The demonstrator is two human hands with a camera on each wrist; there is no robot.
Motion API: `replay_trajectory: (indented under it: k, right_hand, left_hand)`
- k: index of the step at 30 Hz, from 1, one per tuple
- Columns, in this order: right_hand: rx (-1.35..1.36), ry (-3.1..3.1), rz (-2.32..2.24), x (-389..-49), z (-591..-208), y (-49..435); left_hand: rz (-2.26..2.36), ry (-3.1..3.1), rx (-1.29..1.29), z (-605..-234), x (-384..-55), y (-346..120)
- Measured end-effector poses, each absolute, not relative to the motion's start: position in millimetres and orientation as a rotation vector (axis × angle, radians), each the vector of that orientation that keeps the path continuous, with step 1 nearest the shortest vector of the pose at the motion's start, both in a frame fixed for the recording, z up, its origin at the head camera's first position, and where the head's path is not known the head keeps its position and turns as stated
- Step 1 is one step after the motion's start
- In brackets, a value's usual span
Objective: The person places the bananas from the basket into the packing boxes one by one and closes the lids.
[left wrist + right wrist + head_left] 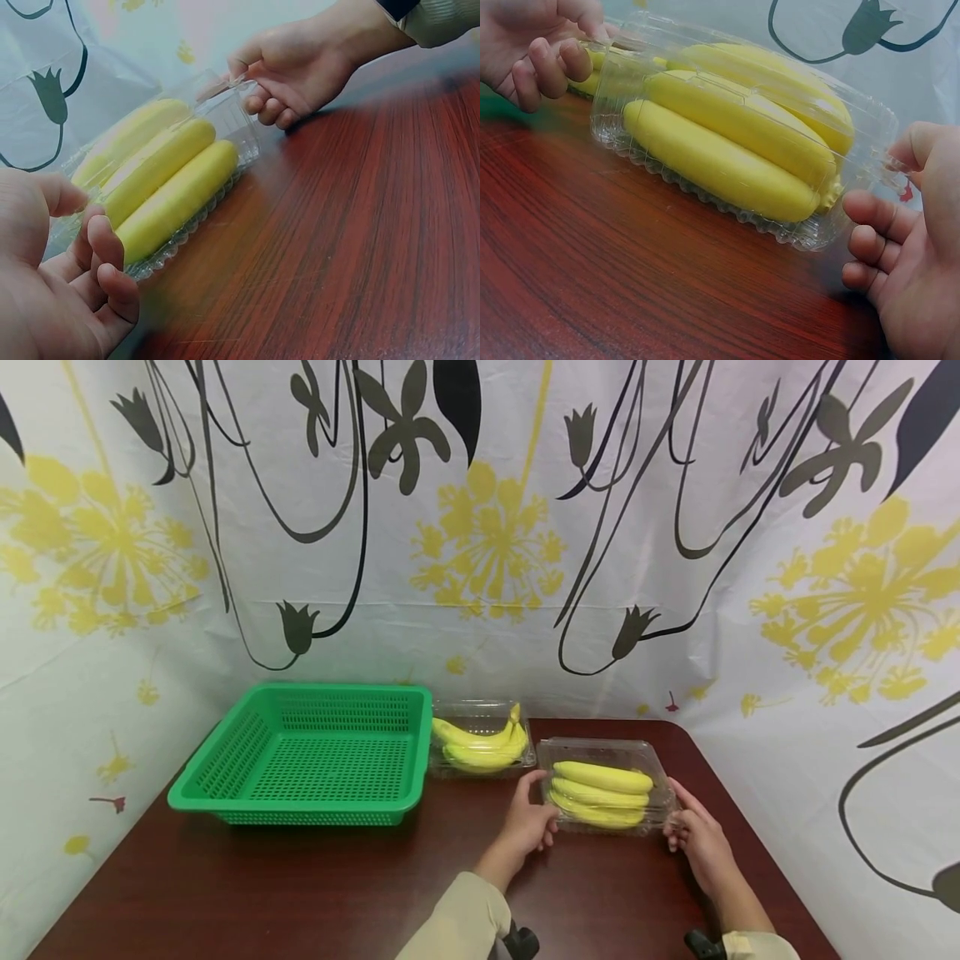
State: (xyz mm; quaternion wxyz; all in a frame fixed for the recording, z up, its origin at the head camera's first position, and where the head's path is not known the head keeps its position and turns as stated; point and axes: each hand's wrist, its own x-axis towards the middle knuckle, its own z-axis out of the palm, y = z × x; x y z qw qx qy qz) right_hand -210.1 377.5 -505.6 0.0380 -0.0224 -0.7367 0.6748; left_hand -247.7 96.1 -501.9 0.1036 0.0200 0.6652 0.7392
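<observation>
A clear plastic clamshell box (600, 747) sits toward the right of the dark red table, its lid down over several yellow bananas (720, 161). At its left end, my left hand (531, 818) pinches the rim between thumb and fingers. My right hand (697, 839) grips the opposite end; in the right wrist view its thumb and index finger meet at the lid's edge while the other fingers curl below. The ribbed bottom of the box is on or very near the tabletop.
Left of my hands stands a green plastic basket (300, 814) with slotted walls. Between it and the held box, a second clear box (480, 710) contains a bunch of bananas. A patterned white curtain (487, 643) hangs behind the table (300, 893) and at both sides.
</observation>
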Motion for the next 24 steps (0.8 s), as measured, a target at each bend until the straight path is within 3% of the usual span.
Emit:
replay_trajectory:
  k: [24]
  right_hand:
    - [-0.049,-2.24,2.088,-210.6,-508.6,378.8]
  left_hand:
    - [2.181,1.935,0.049,-501.3,-247.5,94.9]
